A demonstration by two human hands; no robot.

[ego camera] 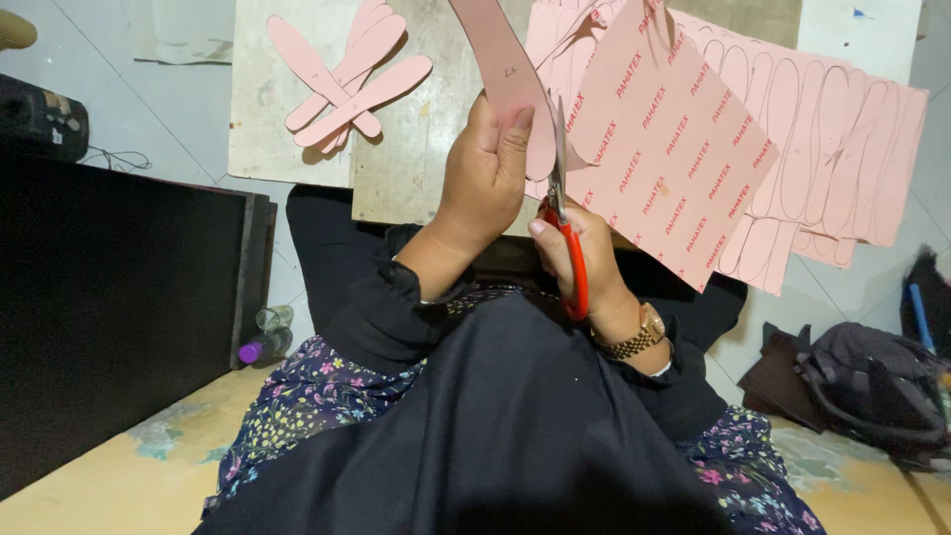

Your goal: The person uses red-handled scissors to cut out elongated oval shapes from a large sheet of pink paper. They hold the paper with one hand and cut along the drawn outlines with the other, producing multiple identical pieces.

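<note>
1. Pink sheet (674, 168), printed and marked with traced outlines, hangs over my lap so the blades can reach its edge.
2. My left hand (485, 173) pinches the half-cut pink strip (500, 59), keeping it taut.
3. My right hand (584, 258) grips the red-handled scissors (565, 228), blades upward.
4. Finished cut-outs (342, 79) lie stacked on the worktop (263, 119).

Left hand (485, 173) grips pink insole-shaped cutout (505, 74), thumb pressed on it. Right hand (584, 258) closed in red-handled scissors (565, 233), blades up against pink printed sheet (664, 149). Pile of cut insole pieces (347, 79) on board surface (406, 159) beyond left hand. Dark bag (872, 381) on floor right of right hand.
</note>
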